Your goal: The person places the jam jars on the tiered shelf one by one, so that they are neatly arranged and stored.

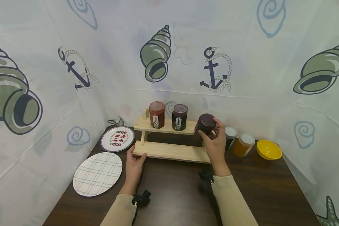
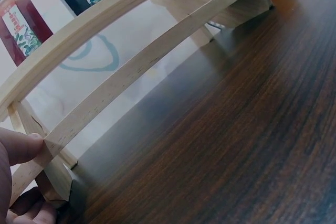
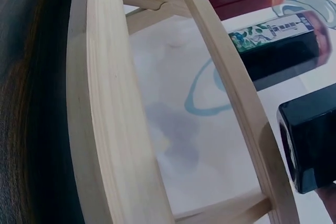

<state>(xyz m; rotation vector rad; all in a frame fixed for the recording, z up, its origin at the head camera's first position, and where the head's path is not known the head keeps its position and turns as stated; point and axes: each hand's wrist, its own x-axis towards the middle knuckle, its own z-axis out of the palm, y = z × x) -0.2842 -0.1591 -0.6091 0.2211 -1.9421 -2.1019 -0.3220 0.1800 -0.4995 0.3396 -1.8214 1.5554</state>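
Table (image 1: 175, 188): right hand (image 1: 217, 146) grips jar (image 1: 205, 122), left hand (image 1: 134, 168) holds shelf (image 1: 172, 151)

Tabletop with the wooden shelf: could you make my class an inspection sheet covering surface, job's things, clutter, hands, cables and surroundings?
Surface: dark, wood-grained table.
Job's things: two-tier wooden shelf; red jar and dark purple jar upright on its upper tier; tilted dark jar at that tier's right end, contact unclear.
Clutter: printed plate and checked plate at left; white-lidded dark jar, amber jar and yellow bowl at right.
Hands: left hand grips the lower tier's left end; right hand holds the tilted jar.
Cables: nothing seen for certain; dark lines beside the sleeves are unclear.
Surroundings: white sheet printed with shells and anchors.
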